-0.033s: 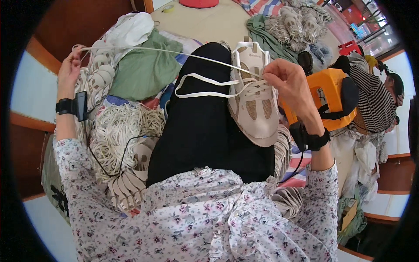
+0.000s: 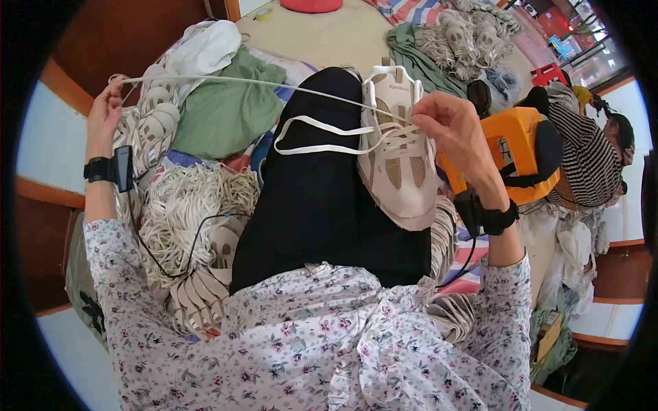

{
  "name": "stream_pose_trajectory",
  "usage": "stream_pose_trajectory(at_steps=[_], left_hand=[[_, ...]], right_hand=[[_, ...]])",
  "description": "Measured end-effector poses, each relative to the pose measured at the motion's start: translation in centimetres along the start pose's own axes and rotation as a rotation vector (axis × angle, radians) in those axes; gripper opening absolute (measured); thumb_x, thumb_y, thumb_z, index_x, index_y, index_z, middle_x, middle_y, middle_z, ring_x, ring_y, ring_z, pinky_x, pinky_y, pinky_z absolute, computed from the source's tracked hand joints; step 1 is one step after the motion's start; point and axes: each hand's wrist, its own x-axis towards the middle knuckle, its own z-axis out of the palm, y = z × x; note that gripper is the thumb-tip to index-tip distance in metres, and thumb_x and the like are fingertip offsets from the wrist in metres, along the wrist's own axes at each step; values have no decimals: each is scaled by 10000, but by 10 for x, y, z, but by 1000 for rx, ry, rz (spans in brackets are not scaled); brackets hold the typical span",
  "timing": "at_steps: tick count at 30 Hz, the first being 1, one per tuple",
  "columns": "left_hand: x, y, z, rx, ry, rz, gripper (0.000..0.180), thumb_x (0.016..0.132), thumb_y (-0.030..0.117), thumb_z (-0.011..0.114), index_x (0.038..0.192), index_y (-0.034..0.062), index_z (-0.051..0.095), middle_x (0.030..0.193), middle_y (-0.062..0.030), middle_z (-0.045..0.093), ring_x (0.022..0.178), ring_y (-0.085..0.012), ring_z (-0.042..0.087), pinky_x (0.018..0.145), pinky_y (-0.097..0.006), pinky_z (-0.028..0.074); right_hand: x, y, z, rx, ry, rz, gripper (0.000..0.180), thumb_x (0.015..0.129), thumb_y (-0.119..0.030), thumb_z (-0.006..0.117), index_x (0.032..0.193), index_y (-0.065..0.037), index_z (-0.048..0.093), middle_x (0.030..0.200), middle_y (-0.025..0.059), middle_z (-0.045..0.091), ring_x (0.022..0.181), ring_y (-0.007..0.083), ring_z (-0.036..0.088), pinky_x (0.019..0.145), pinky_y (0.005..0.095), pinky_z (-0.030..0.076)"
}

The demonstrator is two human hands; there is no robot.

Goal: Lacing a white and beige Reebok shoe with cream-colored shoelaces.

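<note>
**Lacing a shoe upper: a strand drawn taut between two hands**

The beige shoe upper [image 2: 418, 195] lies on the wearer's black-clad lap [image 2: 301, 205], to the right of the middle, with its rounded toe toward the body and its tongue pointing away. A pale lace [image 2: 295, 87] crosses its eyelet rows near the toe, and a slack white loop [image 2: 319, 148] of lace rests on the trousers to its left.

The left hand [image 2: 104, 116], raised well out to the side, pinches the far part of the lace between thumb and forefinger; its other fingers are loosely bent. From there the strand runs straight to the right hand [image 2: 454, 127], whose thumb and forefinger meet at the right eyelet row. They appear to grip the lace, although the fingers hide whether the upper's edge is also caught.

The step in hand is judged to be pulling one pass of lace through. The next move calls for seating that pass evenly and keeping the slack loop from snagging. To the left lie a heap of loose laces [image 2: 188, 198] and a row of similar uppers [image 2: 159, 123].
</note>
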Motion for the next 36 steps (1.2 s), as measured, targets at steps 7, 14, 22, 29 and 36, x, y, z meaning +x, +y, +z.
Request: stream_pose_trajectory(at_steps=[7, 14, 22, 29, 36], left_hand=[[5, 18, 1, 17, 98, 34, 273, 967, 28, 555, 1222, -67, 583, 1010, -87, 684, 662, -38, 576, 530, -106, 447], [9, 57, -69, 338, 171, 87, 302, 932, 77, 607, 1213, -31, 614, 1003, -52, 705, 678, -28, 576, 549, -137, 416], [-119, -103, 245, 915, -325, 156, 347, 945, 259, 591, 1197, 20, 608, 1011, -99, 717, 660, -145, 690, 580, -224, 509], [-191, -182, 330, 940, -855, -11, 349, 991, 228, 459, 952, -46, 672, 719, -84, 653, 523, -141, 641, 478, -265, 489], [-164, -179, 338, 900, -868, -302, 452, 957, 351, 506, 743, 32, 744, 478, 26, 473, 407, -76, 343, 422, -233, 271]], right_hand=[[-3, 6, -8, 35, -25, 7, 62, 857, -58, 691, 905, -20, 686, 811, 1, 662, 726, 60, 570, 650, 226, 460], [1, -2, 3, 51, 15, -79, 100, 852, -63, 691, 932, -2, 683, 841, 32, 669, 751, 90, 583, 653, 276, 475], [-2, -12, 21, -468, 62, -374, 92, 807, -7, 653, 832, 15, 567, 810, 147, 572, 790, 318, 573, 693, 406, 461], [-4, -18, 15, -290, 3, -273, 75, 819, 22, 612, 843, 17, 540, 835, 164, 556, 840, 352, 549, 736, 411, 447], [-8, -14, 15, -431, 32, -361, 104, 821, 31, 636, 866, 29, 543, 830, 134, 545, 804, 284, 577, 716, 376, 460]])
